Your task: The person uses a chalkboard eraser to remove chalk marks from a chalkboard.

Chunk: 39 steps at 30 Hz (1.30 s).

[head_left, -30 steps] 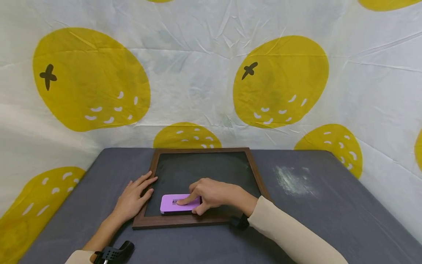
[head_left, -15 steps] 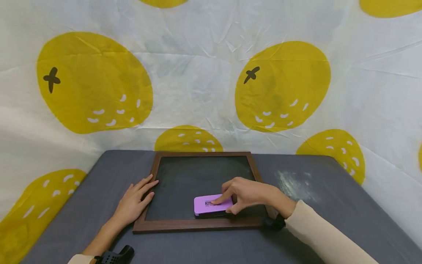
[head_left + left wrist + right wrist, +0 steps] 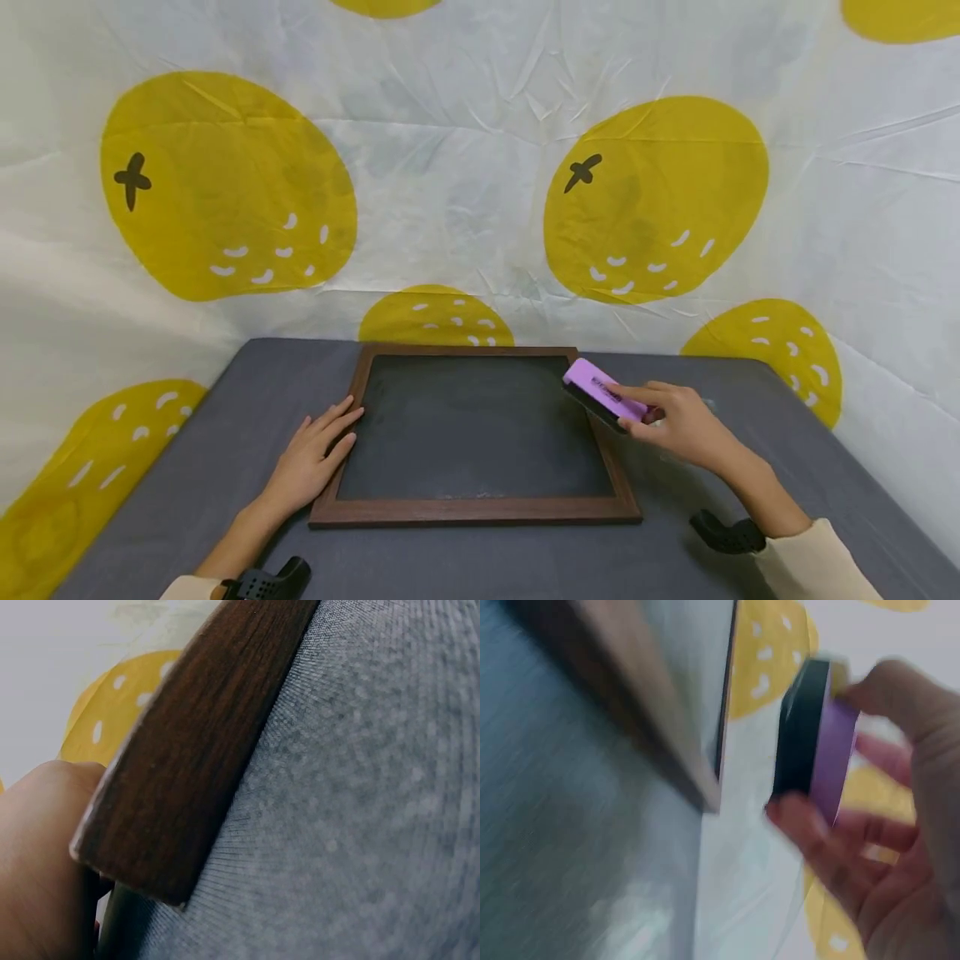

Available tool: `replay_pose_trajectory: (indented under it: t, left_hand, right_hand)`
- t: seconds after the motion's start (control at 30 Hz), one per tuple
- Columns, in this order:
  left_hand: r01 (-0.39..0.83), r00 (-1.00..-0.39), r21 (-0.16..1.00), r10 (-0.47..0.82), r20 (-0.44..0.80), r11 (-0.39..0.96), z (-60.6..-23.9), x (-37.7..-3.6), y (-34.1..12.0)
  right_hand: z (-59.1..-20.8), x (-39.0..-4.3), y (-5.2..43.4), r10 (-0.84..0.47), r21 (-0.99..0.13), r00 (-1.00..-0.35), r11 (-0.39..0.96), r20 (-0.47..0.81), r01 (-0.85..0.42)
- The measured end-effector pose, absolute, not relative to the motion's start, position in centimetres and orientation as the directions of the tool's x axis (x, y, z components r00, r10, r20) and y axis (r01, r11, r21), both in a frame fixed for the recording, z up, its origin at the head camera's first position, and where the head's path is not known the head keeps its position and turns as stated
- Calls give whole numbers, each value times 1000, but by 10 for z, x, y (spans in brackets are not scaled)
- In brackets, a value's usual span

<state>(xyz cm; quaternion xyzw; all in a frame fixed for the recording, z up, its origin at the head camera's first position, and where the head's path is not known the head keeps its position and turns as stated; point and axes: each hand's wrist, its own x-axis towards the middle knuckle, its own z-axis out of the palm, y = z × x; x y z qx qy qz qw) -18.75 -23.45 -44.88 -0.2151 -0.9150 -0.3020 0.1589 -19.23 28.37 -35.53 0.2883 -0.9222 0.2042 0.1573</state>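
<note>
A small blackboard (image 3: 480, 433) in a brown wooden frame (image 3: 480, 510) lies on the grey cloth. My left hand (image 3: 311, 458) rests on the frame's left side with its fingers straight. In the left wrist view that hand (image 3: 45, 862) shows only in part, beside the frame's corner (image 3: 172, 772). Above the board's right edge, my right hand (image 3: 686, 425) holds a purple board eraser (image 3: 603, 387) by its near end, tilted, dark felt underneath. The right wrist view has the eraser (image 3: 832, 761) pinched between thumb and fingers, apart from the frame.
The grey cloth-covered table (image 3: 480, 567) runs around the board. A pale chalk smudge (image 3: 641, 922) marks the cloth to the right of the board, largely behind my right hand in the head view. A white curtain (image 3: 450, 183) with yellow fruit shapes stands behind.
My right hand has slid the eraser rightward along the board's lower part, then lifted it up and off at the right. My left hand has stayed on the frame.
</note>
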Motion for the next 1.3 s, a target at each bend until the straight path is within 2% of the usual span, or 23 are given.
replay_pose_trajectory:
  t: [0.1, 0.23, 0.37, 0.47, 0.87, 1.1, 1.2, 1.3]
  left_hand:
    - [502, -847, 486, 293, 444, 715, -451, -188, -234]
    - [497, -849, 512, 270, 454, 700, -453, -188, -235]
    - [484, -857, 530, 254, 449, 696, -455, -188, -238]
    - [476, -861, 537, 245, 445, 696, -456, -188, -241]
    - [427, -891, 560, 224, 394, 710, -455, -188, -244]
    - [434, -889, 525, 254, 382, 732, -447, -188, -246]
    - [448, -882, 484, 281, 379, 752, -438, -187, -251]
    - [459, -868, 407, 301, 395, 790, -424, -186, -259]
  right_hand:
    - [-360, -186, 303, -314, -307, -857, 837, 409, -453]
    - [-364, -180, 324, -153, -330, -926, 904, 344, -272]
    - [-372, -177, 334, -37, -322, -948, 936, 316, -144]
    - [-381, -180, 333, 10, -323, -947, 941, 321, -99]
    - [-403, -191, 312, 22, -304, -960, 950, 279, -66]
    - [-393, -178, 314, 23, -210, -989, 978, 145, -8]
    - [-382, -171, 316, -34, -211, -993, 976, 114, -58]
    - [-368, -167, 318, -112, -237, -984, 961, 135, -142]
